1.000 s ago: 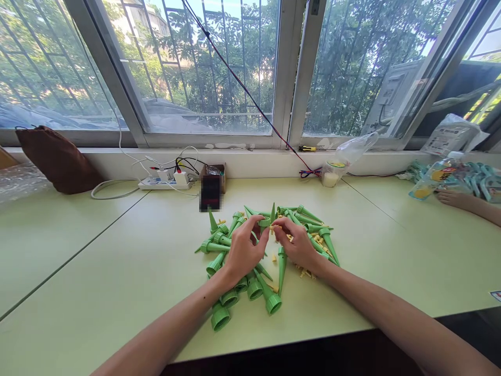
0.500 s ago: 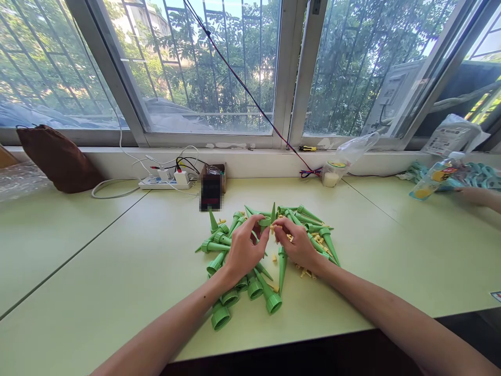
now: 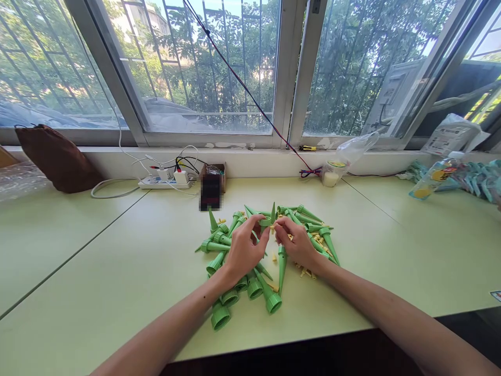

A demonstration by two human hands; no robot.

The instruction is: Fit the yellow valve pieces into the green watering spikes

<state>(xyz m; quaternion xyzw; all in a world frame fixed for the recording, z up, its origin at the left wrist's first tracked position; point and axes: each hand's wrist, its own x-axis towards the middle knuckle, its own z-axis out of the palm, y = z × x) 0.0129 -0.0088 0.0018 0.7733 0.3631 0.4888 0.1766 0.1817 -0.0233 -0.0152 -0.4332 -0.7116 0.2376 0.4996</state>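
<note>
My left hand [image 3: 246, 251] is closed on a green plastic cone spike [image 3: 271, 216] whose tip points up and away. My right hand [image 3: 298, 243] pinches a small yellow plastic piece [image 3: 273, 227] against the side of that spike. Both hands hover over a heap of green cone spikes [image 3: 250, 284] on the pale green table [image 3: 117, 271]. Small yellow pieces [image 3: 319, 240] lie scattered among the spikes at the right of the heap.
A power strip [image 3: 164, 181] with cables and a small dark box [image 3: 211, 189] stand behind the heap. A brown bag [image 3: 57, 156] lies far left. A plastic bag with a jar [image 3: 338, 166] sits by the sill; teal packets and a bottle [image 3: 434, 180] lie far right.
My hands have barely moved on the spike and yellow piece. Another person's hand at the far right has drawn away out of view.
</note>
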